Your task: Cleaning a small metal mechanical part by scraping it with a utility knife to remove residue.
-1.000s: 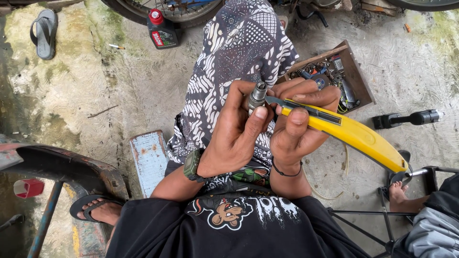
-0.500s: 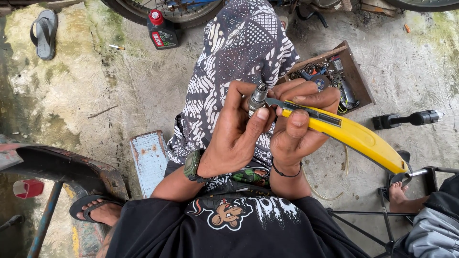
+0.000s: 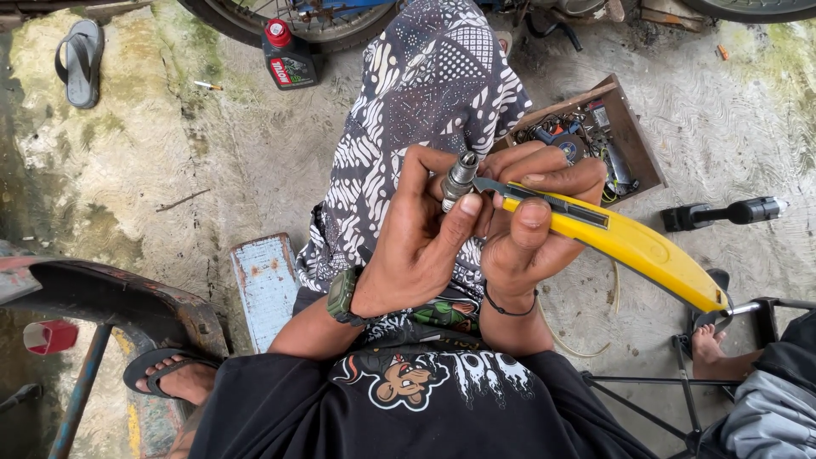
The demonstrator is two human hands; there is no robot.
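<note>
My left hand (image 3: 421, 246) grips a small metal spark plug (image 3: 460, 178) between thumb and fingers, held upright over my lap. In my right hand (image 3: 531, 225) is a yellow utility knife (image 3: 633, 246), its short blade tip resting against the side of the spark plug. Both hands are close together above my patterned black-and-white trousers (image 3: 408, 110). A dark watch (image 3: 342, 296) sits on my left wrist.
An open wooden box (image 3: 633, 127) of small parts lies on the concrete to the right. A black oil bottle with a red cap (image 3: 287, 55) stands by a wheel at the top. A rusty metal plate (image 3: 265, 280), a sandal (image 3: 78, 61) and another person's bare foot (image 3: 712, 348) are nearby.
None of note: the hands stay together, with the blade tip shifting only slightly against the spark plug.
</note>
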